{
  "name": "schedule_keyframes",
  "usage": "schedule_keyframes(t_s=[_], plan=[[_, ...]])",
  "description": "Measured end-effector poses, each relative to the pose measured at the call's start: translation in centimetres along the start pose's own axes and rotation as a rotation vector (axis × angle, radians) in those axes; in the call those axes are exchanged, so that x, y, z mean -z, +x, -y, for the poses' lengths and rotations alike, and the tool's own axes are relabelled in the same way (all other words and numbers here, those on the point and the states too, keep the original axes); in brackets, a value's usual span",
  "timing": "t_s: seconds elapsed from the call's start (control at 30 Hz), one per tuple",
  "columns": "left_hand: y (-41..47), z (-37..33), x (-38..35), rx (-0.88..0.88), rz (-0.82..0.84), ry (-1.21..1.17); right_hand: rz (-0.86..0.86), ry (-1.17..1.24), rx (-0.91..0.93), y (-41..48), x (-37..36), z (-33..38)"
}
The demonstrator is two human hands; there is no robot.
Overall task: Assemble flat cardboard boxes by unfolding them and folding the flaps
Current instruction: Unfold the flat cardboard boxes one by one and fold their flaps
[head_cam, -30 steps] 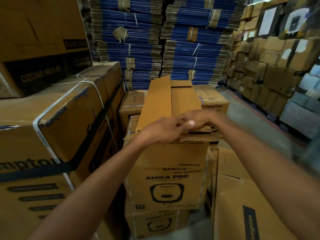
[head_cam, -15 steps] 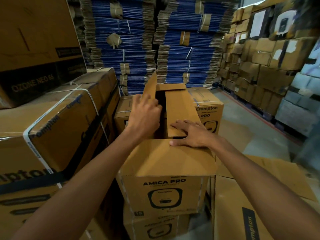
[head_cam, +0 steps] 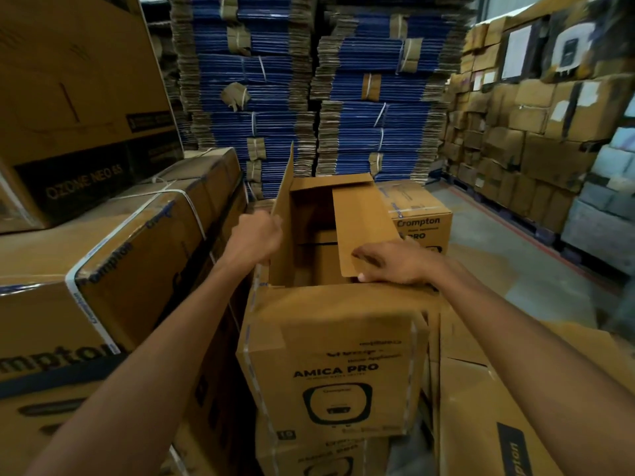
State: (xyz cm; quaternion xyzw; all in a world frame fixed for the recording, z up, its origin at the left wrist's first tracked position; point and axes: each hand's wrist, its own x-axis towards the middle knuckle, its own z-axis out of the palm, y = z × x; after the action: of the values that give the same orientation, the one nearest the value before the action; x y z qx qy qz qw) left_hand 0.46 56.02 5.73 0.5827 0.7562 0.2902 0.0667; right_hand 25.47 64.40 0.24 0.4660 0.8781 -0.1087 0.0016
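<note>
Cardboard is filling the view: you are standing over the box (head_cam: 336,372) marked AMICA PRO, which is sitting upright on a second box (head_cam: 326,455) of the same print, with its top open. Your left hand (head_cam: 256,238) is gripping the left flap (head_cam: 285,201), fingers curled at its near edge, and that flap is standing almost straight up. Your right hand (head_cam: 395,264) is lying on the right flap (head_cam: 360,221), fingers stretched out across its near corner with the thumb at the edge. This flap is leaning inward over the opening. The near flap (head_cam: 343,304) is hanging outward toward you, just below your right wrist, and the far flap (head_cam: 330,182) is tipping in over the back of the opening. A large strapped carton (head_cam: 120,262) is sitting close on your left, just beside the box. Flat cardboard sheets (head_cam: 481,407) are lying on your right. Behind the box a closed Crompton carton (head_cam: 422,214) is standing, and beyond it tall bundles of blue flat boxes (head_cam: 275,80) are rising.
</note>
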Motion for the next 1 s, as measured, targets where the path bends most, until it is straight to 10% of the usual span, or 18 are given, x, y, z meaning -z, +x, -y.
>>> schedule_keyframes(t_s=[0.13, 0.33, 0.47, 0.67, 1.0], plan=[[-2.7, -2.8, -0.7, -0.182, 0.027, 0.161, -0.176, 0.321, 0.048, -0.1, 4.0, 1.5], [-4.6, -3.7, -1.2, -0.294, -0.052, 0.067, 0.19, 0.414, -0.021, -0.3, 9.8, 3.1], [-6.9, -6.6, -3.3, -0.289, 0.038, -0.117, 0.001, 0.741, -0.105, 1.3, 10.7, 6.3], [-6.6, -6.3, -5.3, -0.381, 0.045, -0.094, -0.181, 0.041, -0.125, 2.1, 8.9, 8.5], [1.6, -0.2, -2.8, -0.409, -0.154, 0.134, -0.264, -0.402, -0.1, -2.8, 9.8, 1.6]])
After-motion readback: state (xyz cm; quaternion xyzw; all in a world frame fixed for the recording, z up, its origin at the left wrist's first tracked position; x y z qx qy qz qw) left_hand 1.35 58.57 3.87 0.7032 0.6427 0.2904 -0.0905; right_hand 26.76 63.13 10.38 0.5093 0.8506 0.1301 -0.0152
